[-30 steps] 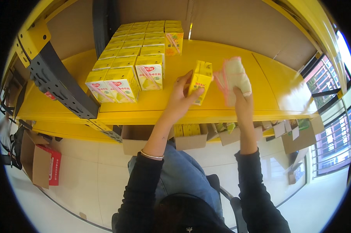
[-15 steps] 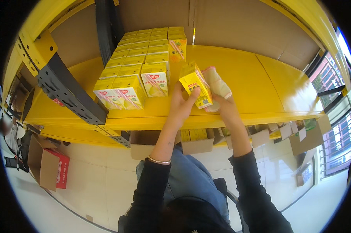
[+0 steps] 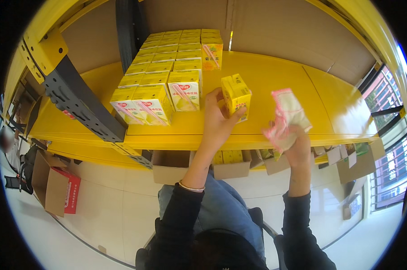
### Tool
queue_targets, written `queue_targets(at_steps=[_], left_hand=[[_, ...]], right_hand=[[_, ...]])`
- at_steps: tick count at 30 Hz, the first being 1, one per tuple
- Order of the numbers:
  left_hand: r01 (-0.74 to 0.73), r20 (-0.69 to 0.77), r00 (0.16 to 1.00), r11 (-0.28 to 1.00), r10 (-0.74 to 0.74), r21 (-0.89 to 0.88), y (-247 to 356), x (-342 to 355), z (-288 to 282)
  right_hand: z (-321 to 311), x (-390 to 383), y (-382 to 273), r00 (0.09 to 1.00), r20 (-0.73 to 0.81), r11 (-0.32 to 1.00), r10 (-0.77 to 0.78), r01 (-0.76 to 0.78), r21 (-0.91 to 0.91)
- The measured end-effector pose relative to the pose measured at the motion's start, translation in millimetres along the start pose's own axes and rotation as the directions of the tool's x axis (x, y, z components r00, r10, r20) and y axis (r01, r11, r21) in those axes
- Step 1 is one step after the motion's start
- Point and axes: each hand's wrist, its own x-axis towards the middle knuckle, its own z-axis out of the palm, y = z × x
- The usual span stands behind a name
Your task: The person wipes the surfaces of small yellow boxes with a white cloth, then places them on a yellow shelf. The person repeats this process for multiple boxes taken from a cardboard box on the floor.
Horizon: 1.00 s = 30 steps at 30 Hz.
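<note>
Head view: a yellow drink carton (image 3: pixel 236 94) is held slightly tilted over the yellow shelf (image 3: pixel 275 74), right of the standing cartons (image 3: pixel 153 80); whether its base touches the shelf cannot be told.
Left hand: the carton is gripped by the left hand (image 3: pixel 219 116), thumb on the near side, the other fingers partly hidden behind it.
Right hand: a pink-edged white cloth (image 3: pixel 291 118) is held bunched in the right hand (image 3: pixel 299 149), apart from the carton; the fingers are blurred and partly covered.
Carton risk: should the thumb's hold be loosened, the carton could be dropped or toppled; if squeezed too hard, it could be dented.
Row risk: the nearest standing carton could be nudged by the left knuckles if the hand were swung leftward.
Cloth risk: a loose corner could be caught beneath the carton if both were brought together carelessly.
</note>
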Motion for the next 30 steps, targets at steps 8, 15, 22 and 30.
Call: queue_targets(at_steps=[8, 15, 22, 30], left_hand=[[-0.067, -0.080, 0.990, 0.883, 0.118, 0.465, 3.3, -2.8, 1.0], [-0.123, -0.105, 0.976, 0.880, 0.191, 0.458, -0.7, -8.6, -3.1], [-0.160, -0.105, 0.963, 0.836, 0.250, 0.525, 3.2, -10.3, -3.5], [-0.139, -0.080, 0.979, 0.892, 0.190, 0.430, 5.9, -7.5, -1.0]], right_hand=[[47.2, -4.1, 50.9, 0.821, 0.329, 0.395, -0.467, 0.527, -0.753], [80.6, -9.9, 84.6, 0.769, 0.524, -0.004, -0.365, 0.562, -0.827], [77.0, -5.2, 79.5, 0.788, 0.519, 0.123, -0.330, 0.581, -0.804], [54.7, 11.6, 81.1, 0.853, 0.169, 0.652, -0.493, 0.491, -0.578]])
